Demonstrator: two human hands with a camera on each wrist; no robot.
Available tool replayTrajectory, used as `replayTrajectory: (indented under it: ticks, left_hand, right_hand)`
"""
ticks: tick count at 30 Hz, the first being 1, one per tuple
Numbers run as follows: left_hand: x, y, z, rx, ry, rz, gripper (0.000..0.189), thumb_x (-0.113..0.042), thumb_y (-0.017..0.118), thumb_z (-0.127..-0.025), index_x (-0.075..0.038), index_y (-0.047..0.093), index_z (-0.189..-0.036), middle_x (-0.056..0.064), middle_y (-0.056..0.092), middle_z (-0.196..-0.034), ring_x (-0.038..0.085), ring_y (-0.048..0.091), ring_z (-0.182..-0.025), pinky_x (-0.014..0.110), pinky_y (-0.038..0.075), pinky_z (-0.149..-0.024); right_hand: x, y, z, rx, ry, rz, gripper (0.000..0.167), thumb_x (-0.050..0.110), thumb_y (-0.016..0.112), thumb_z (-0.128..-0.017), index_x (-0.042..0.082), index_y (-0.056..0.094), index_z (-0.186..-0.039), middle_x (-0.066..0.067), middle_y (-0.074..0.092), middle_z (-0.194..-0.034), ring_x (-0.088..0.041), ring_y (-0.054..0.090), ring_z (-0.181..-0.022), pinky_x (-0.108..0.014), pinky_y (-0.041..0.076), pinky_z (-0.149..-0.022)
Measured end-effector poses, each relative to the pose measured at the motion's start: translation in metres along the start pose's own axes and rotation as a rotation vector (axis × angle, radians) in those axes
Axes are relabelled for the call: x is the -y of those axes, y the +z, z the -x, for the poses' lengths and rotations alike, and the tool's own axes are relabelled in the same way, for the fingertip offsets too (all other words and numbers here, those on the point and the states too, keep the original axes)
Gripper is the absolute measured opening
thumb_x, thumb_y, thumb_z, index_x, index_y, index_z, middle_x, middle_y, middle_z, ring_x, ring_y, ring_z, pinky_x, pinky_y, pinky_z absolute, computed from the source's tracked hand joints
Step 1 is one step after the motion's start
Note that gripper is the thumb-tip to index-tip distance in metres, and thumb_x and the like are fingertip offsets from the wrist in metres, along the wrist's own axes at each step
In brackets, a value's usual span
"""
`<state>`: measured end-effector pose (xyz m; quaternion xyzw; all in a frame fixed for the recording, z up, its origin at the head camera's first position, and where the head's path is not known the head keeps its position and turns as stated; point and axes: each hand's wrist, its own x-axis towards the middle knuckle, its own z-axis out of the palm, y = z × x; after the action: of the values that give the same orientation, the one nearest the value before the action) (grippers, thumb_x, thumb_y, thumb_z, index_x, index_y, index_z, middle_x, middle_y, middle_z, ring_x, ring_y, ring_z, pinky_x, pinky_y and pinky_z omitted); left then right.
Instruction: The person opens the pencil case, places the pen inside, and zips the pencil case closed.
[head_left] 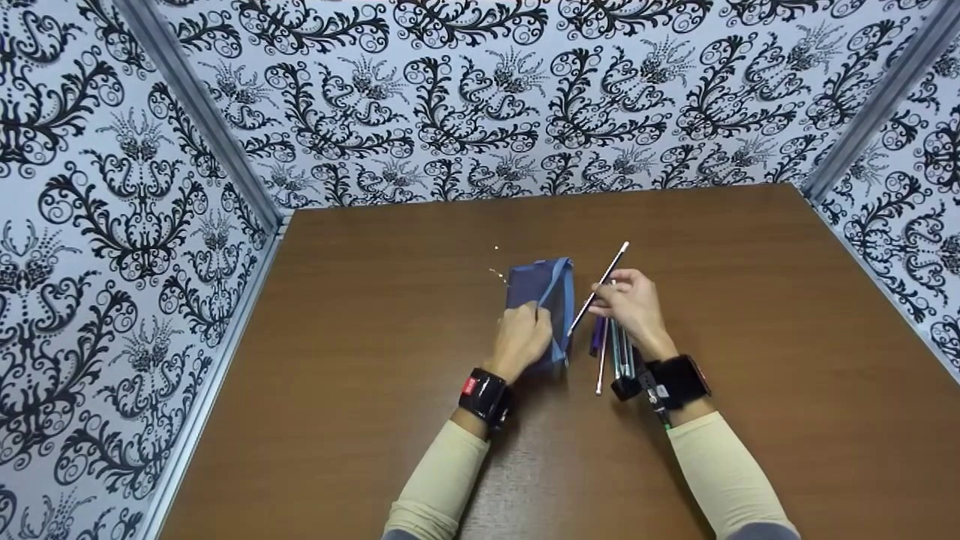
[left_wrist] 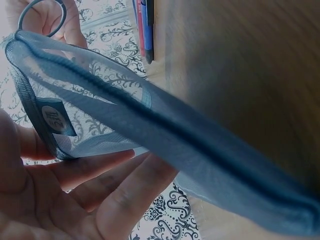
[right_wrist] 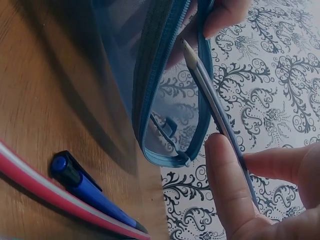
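Observation:
A blue mesh zip pencil case [head_left: 529,286] stands tilted above the table, its zipped mouth spread apart. My left hand [head_left: 523,341] grips it by the edge of that mouth, and the left wrist view shows fingers behind the mesh. Between thumb and fingertips my right hand [head_left: 632,306] pinches a dark pencil with a pale stripe [right_wrist: 220,112]. Its sharpened tip points into the mouth of the case, overlapping the opening in the right wrist view. Below the right hand lie several pens and pencils, among them a blue pen [right_wrist: 95,195] and a red-and-white striped pencil [right_wrist: 65,192].
The brown wooden table [head_left: 360,300] is enclosed by patterned panels [head_left: 480,97] at the back and sides. Small pale specks [head_left: 496,274] show left of the case. A black strap [head_left: 486,396] wraps the left wrist, another strap [head_left: 679,381] the right.

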<state>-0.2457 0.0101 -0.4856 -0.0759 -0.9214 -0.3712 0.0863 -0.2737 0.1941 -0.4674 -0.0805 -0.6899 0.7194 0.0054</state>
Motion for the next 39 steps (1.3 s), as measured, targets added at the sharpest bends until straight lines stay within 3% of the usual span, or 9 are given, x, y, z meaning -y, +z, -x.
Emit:
replayTrajectory:
  ticks: [17, 23, 39]
  left_hand:
    - [-0.002, -0.001, 0.0, 0.024, -0.012, 0.01, 0.029, -0.019, 0.045, -0.099, -0.003, 0.066, -0.087, 0.021, 0.071, -0.092, 0.039, 0.07, -0.087, 0.047, 0.054, -0.075]
    - [-0.002, -0.001, 0.0, 0.008, -0.003, -0.024, 0.031, -0.019, 0.044, -0.098, -0.003, 0.066, -0.083, 0.022, 0.071, -0.094, 0.04, 0.069, -0.087, 0.049, 0.053, -0.075]
    - [-0.003, 0.0, 0.0, 0.017, -0.014, -0.026, 0.031, -0.02, 0.044, -0.098, -0.003, 0.066, -0.085, 0.022, 0.072, -0.097, 0.041, 0.069, -0.089, 0.05, 0.052, -0.077]
  right_hand:
    - [-0.004, 0.009, 0.002, 0.007, 0.009, -0.024, 0.038, -0.009, 0.061, -0.089, -0.011, 0.04, -0.121, -0.005, 0.067, -0.079, -0.012, 0.068, -0.061, -0.026, 0.057, -0.063]
    - [-0.008, 0.014, 0.004, 0.024, -0.001, -0.03, 0.035, -0.01, 0.06, -0.089, -0.012, 0.04, -0.118, -0.014, 0.065, -0.085, -0.012, 0.067, -0.059, -0.027, 0.058, -0.063]
    - [-0.014, 0.022, 0.007, 0.065, 0.019, 0.028, 0.04, -0.006, 0.062, -0.09, -0.014, 0.04, -0.122, -0.017, 0.065, -0.089, -0.012, 0.068, -0.063, -0.024, 0.057, -0.064]
